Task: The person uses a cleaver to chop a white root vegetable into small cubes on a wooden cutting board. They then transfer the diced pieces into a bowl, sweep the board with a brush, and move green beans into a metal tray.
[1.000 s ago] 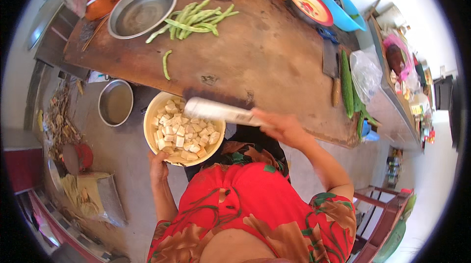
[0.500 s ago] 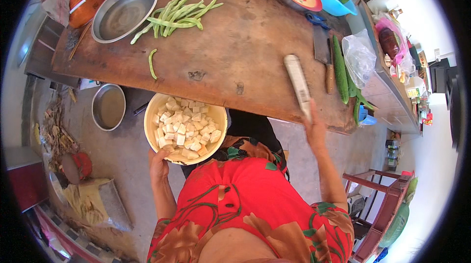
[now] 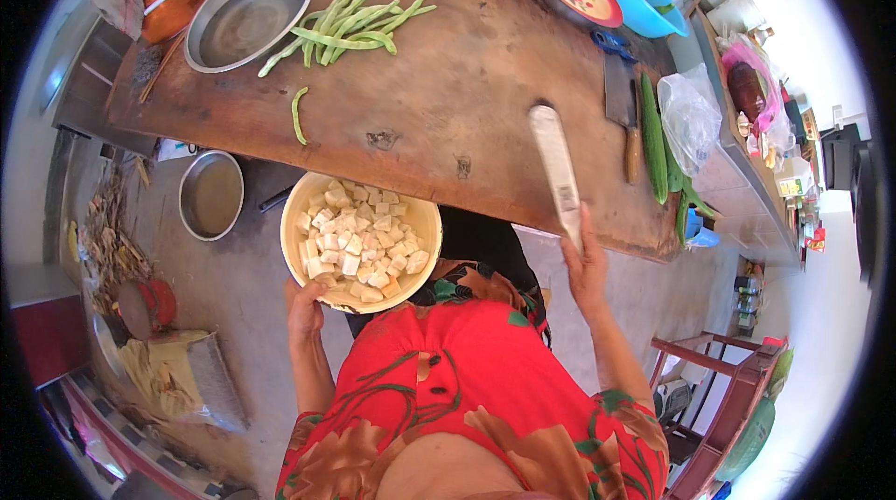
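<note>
Yellow enamel-looking, the bowl (image 3: 432, 220) of pale cubes (image 3: 355, 243) sits left of the frame's centre, before my lap and by the near edge of the worktop (image 3: 457, 80); I cannot tell what bears its weight. My left hand (image 3: 305, 302) pinches its lower-left rim, probably to steady it and stop it tipping. My right hand (image 3: 585, 267), right of centre, is closed round the near end of a long pale flat tool (image 3: 555, 159), whose far end points up over the worktop; gripping one end seems to leave its length free. The green beans (image 3: 350, 31) at upper left, and the cleaver (image 3: 620, 90) beside the cucumber (image 3: 653, 141) at upper right, lie well apart, perhaps to leave the middle free.
</note>
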Demonstrator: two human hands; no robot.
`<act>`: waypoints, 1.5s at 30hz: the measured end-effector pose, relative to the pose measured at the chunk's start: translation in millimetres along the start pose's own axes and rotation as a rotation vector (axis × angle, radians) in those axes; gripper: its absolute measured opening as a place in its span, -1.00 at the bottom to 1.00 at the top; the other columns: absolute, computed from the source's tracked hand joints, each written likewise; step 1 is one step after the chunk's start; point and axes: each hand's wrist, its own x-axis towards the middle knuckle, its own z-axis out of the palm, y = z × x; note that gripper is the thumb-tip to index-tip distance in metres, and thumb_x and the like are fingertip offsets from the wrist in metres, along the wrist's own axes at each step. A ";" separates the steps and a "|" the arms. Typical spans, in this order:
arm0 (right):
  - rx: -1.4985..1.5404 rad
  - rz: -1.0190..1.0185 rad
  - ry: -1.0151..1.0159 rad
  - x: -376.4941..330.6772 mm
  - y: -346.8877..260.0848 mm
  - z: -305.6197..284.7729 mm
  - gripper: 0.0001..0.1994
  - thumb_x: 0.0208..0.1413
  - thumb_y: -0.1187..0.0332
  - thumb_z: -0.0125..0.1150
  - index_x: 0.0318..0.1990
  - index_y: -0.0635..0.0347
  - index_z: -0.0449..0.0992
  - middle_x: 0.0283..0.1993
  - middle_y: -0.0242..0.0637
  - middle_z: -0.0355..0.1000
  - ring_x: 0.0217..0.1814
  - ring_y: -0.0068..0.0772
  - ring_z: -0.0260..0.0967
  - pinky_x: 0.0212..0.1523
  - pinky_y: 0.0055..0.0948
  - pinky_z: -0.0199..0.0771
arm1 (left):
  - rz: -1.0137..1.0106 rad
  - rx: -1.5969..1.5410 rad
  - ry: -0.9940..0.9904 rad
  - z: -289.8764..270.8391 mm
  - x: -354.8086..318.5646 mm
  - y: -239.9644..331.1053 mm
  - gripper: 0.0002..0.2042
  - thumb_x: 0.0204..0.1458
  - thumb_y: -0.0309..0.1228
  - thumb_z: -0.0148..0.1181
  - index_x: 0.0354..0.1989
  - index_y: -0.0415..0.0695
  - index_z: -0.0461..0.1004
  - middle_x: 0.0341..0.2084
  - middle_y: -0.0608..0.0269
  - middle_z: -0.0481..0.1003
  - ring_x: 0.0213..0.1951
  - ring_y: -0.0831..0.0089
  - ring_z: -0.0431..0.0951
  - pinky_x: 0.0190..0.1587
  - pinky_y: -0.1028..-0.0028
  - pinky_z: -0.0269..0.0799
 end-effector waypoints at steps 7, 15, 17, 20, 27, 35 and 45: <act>-0.029 -0.289 -0.420 -17.1 -15.8 23.2 -0.33 0.11 0.41 0.26 0.37 -0.24 0.18 0.21 -0.18 0.39 0.17 -0.19 0.43 0.10 -0.38 0.42 | 0.004 -0.015 -0.006 3.8 0.0 -1.5 -0.38 -0.32 -0.52 0.13 0.08 -0.46 0.33 -0.11 -0.02 0.53 -0.13 0.20 0.59 0.01 0.31 0.50; -0.293 -0.395 0.111 110.7 -37.3 6.1 -0.32 0.14 0.37 0.14 0.41 -0.27 0.06 -0.24 0.07 0.53 -0.30 0.11 0.50 -0.26 -0.08 0.46 | 0.044 -0.004 0.006 1.0 -0.7 0.6 -0.36 -0.33 -0.53 0.09 0.10 -0.46 0.31 -0.09 -0.02 0.52 -0.11 0.21 0.58 0.01 0.33 0.49; -0.532 -0.227 -0.020 130.9 -49.5 8.1 -0.29 0.13 0.36 0.15 0.42 -0.31 0.02 -0.24 0.07 0.52 -0.30 0.14 0.49 -0.28 -0.07 0.47 | 0.038 -0.019 0.008 2.5 -1.7 4.2 -0.35 -0.34 -0.53 0.08 0.10 -0.47 0.31 -0.09 -0.02 0.52 -0.11 0.20 0.58 0.01 0.33 0.49; -0.652 -0.236 -0.253 118.7 -69.7 31.8 -0.29 0.12 0.32 0.17 0.41 -0.38 0.03 -0.19 0.07 0.52 -0.28 0.14 0.49 -0.25 -0.07 0.49 | 0.006 -0.017 0.014 3.3 -4.3 9.1 -0.34 -0.35 -0.53 0.10 0.11 -0.45 0.30 -0.06 -0.02 0.50 -0.06 0.21 0.56 0.06 0.33 0.45; -0.173 -0.549 -0.414 93.2 -84.1 45.5 -0.33 0.10 0.36 0.21 0.37 -0.33 0.15 0.00 -0.01 0.48 -0.08 0.03 0.51 -0.06 -0.21 0.52 | 0.005 -0.028 0.031 -4.2 -8.0 7.7 -0.32 -0.38 -0.54 0.10 0.11 -0.45 0.30 -0.04 -0.03 0.50 -0.04 0.20 0.56 0.08 0.32 0.44; -0.566 -0.331 0.068 238.2 -61.0 20.3 -0.35 0.13 0.28 0.12 0.40 -0.17 0.09 -0.23 0.10 0.52 -0.24 0.10 0.51 -0.14 -0.04 0.45 | 0.012 -0.009 0.063 -3.4 -7.5 13.2 -0.31 -0.37 -0.52 0.10 0.14 -0.44 0.28 -0.02 -0.01 0.49 -0.02 0.20 0.54 0.10 0.32 0.41; -0.387 -0.883 -0.470 99.9 -89.2 68.3 -0.31 0.06 0.30 0.22 0.38 -0.26 0.13 -0.16 -0.13 0.50 -0.27 0.01 0.49 -0.35 -0.10 0.49 | 0.019 -0.082 0.121 -18.7 -15.8 4.1 -0.33 -0.34 -0.55 0.08 0.14 -0.44 0.29 -0.01 -0.02 0.48 -0.01 0.20 0.53 0.10 0.33 0.41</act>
